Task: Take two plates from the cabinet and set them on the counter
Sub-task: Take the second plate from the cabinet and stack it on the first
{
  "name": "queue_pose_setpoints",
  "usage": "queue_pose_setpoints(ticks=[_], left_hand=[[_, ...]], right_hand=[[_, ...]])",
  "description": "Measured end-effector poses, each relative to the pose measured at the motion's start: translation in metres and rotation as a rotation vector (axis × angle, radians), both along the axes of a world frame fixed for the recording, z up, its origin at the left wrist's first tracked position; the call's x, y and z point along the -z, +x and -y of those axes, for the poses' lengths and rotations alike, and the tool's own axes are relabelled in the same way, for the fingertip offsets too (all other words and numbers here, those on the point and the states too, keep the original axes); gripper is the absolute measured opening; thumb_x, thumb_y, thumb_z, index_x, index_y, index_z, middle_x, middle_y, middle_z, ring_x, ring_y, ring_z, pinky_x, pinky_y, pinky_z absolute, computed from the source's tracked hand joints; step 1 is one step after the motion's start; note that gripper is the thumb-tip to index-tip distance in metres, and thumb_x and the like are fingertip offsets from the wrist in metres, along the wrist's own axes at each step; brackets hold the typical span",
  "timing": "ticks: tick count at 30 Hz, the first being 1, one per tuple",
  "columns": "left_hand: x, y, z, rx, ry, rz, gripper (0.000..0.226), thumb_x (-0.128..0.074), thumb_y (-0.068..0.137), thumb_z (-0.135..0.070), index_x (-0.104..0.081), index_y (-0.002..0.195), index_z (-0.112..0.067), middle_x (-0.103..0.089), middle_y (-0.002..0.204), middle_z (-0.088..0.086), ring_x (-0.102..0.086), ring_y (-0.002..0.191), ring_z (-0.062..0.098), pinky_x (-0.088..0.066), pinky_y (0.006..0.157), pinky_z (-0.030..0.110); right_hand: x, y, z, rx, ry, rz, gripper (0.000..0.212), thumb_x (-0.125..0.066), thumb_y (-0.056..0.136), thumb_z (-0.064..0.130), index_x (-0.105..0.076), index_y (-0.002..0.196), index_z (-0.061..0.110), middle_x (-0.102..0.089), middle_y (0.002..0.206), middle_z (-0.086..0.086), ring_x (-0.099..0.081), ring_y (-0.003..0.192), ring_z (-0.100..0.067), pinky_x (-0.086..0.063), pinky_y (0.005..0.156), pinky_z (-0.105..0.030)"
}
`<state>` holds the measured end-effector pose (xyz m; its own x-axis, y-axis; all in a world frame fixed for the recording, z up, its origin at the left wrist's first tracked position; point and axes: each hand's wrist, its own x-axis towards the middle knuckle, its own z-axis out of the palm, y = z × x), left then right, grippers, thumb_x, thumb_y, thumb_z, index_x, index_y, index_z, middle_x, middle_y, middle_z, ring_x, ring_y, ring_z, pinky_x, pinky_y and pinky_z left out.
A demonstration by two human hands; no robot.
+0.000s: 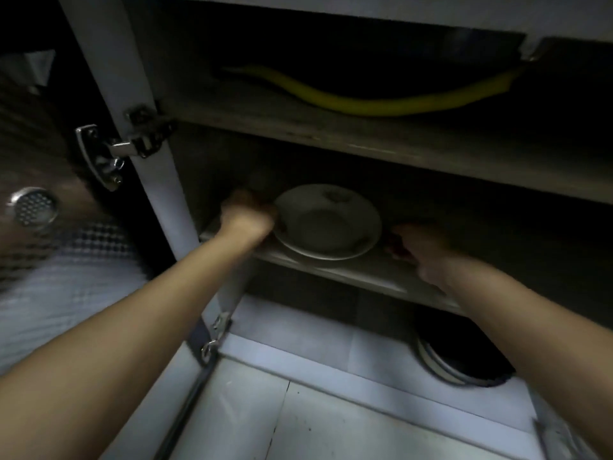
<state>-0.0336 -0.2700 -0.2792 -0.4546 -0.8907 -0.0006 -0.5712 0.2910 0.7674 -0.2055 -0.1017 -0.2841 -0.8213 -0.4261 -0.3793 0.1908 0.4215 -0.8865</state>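
Two white plates (326,224) lie stacked on the middle shelf (358,277) of an open, dim cabinet; the top one is deep, and the lower one's rim shows beneath it. My left hand (247,215) reaches in from the left with its fingers closed on the stack's left rim. My right hand (419,249) is on the shelf just right of the stack. Its fingers are curled toward the right rim, with a narrow dark gap between them and the plates. It holds nothing.
A yellow hose (365,102) lies across the upper shelf. The cabinet door with a metal hinge (116,152) and a round vent (31,207) stands open at the left. A dark round dish with a white rim (457,363) sits on the cabinet floor. Pale floor tiles (331,426) lie below.
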Motion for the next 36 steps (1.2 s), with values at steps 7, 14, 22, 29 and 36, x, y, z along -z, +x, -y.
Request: queue_pose_setpoints(ticks=[7,14,22,29,36], left_hand=[[-0.004,-0.003,0.013,-0.131,0.559,-0.337,0.02,-0.05,0.094,-0.005,-0.053,0.076,-0.013,-0.059,0.076,0.006,-0.057,0.064,0.015,-0.051,0.048,0.022],[0.006,-0.004,0.032,-0.093,0.676,-0.365,0.024,-0.051,0.088,0.013,-0.055,0.078,-0.01,-0.058,0.081,0.011,-0.058,0.071,0.021,-0.054,0.037,0.021],[0.012,-0.007,0.035,-0.128,0.735,-0.388,0.025,-0.049,0.087,0.015,-0.055,0.08,-0.007,-0.058,0.084,0.013,-0.059,0.07,0.022,-0.05,0.032,0.022],[-0.01,0.013,0.004,-0.196,0.73,-0.417,0.031,-0.05,0.082,0.022,-0.057,0.108,0.007,-0.061,0.099,0.021,-0.064,0.071,0.03,-0.055,0.036,0.028],[-0.055,0.06,-0.034,-0.329,0.63,-0.27,0.016,-0.068,0.076,0.013,-0.064,0.066,0.002,-0.067,0.072,0.019,-0.068,0.057,0.025,-0.055,0.043,0.025]], right_hand=[[-0.001,-0.003,0.012,0.017,-0.031,0.119,0.024,-0.049,0.096,0.016,-0.051,0.072,0.015,-0.052,0.067,-0.002,-0.044,0.053,-0.009,-0.029,0.025,-0.01],[0.003,-0.008,0.018,-0.016,-0.021,0.087,0.024,-0.053,0.093,0.008,-0.051,0.069,0.012,-0.052,0.066,-0.003,-0.042,0.052,-0.009,-0.028,0.026,-0.01],[0.003,-0.007,0.014,0.001,-0.055,0.052,0.031,-0.051,0.09,0.0,-0.047,0.061,0.009,-0.046,0.061,-0.005,-0.037,0.047,-0.008,-0.025,0.026,-0.009],[-0.017,0.009,-0.005,0.014,-0.038,0.05,0.034,-0.055,0.084,-0.004,-0.045,0.055,0.009,-0.041,0.053,-0.007,-0.034,0.033,-0.008,-0.022,0.027,-0.012],[-0.062,0.046,-0.029,-0.106,0.056,0.102,0.037,-0.049,0.088,0.0,-0.043,0.054,0.014,-0.037,0.054,-0.004,-0.036,0.03,-0.003,-0.025,0.028,-0.009]])
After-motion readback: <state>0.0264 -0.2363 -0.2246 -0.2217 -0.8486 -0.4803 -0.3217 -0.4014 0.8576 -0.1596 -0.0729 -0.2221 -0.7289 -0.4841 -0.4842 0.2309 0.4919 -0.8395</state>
